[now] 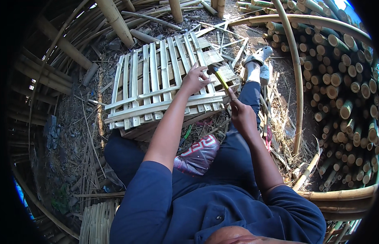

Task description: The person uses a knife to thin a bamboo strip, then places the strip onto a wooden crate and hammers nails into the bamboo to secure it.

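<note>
A panel of split bamboo slats [134, 77] lies over a low wooden stand [142, 132] in front of me, with cross strips along its near side. My left hand [194, 80] rests at the panel's right part, its thumb and fingers pinched together over a slat. Whatever sits between those fingertips is too small to make out. In my right hand [243, 116] is a hammer [223, 81] with a yellow handle, gripped toward its lower end. The dark hammer head is just right of my left fingers, above the panel's right side.
Cut bamboo poles [336, 81] are stacked high on the right, behind a curved pole [296, 69]. A patterned bundle [199, 156] sits between my legs, near a green-handled tool [185, 136]. Bamboo scraps litter the ground. Bundled strips [98, 221] lie at lower left.
</note>
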Demonstrator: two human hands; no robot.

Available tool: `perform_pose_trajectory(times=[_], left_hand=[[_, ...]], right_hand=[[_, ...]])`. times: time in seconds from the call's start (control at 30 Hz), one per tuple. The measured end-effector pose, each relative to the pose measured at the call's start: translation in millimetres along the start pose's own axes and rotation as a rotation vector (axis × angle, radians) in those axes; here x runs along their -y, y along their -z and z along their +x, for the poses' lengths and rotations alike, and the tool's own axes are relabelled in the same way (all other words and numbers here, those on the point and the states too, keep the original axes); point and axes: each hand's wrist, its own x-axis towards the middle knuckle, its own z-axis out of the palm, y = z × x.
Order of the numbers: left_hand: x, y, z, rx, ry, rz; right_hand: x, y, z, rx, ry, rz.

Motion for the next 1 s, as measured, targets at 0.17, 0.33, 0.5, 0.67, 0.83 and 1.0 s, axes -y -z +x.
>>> perform_pose_trajectory(times=[0.17, 0.33, 0.5, 0.67, 0.83, 1.0], left_hand=[[-4, 3, -3, 0.007, 0.028, -0.007], [-1, 1, -4, -0.011, 0.011, -0.005], [-1, 2, -5, -0.042, 0.006, -0.012], [1, 3, -3, -0.054, -0.019, 0.001], [-3, 2, -6, -0.066, -0.006, -0.032], [1, 1, -5, -0.077, -0.009, -0.024]], right_hand=[[0, 4, 1, -0.057, 0.041, 0.029], [-2, -4, 3, -0.003, 0.043, -0.078], [3, 10, 5, -0.015, 0.026, -0.033], [8, 4, 4, 0.062, 0.032, -0.147], [18, 13, 4, -0.029, 0.038, -0.034], [15, 4, 6, 0.054, 0.053, -0.153]])
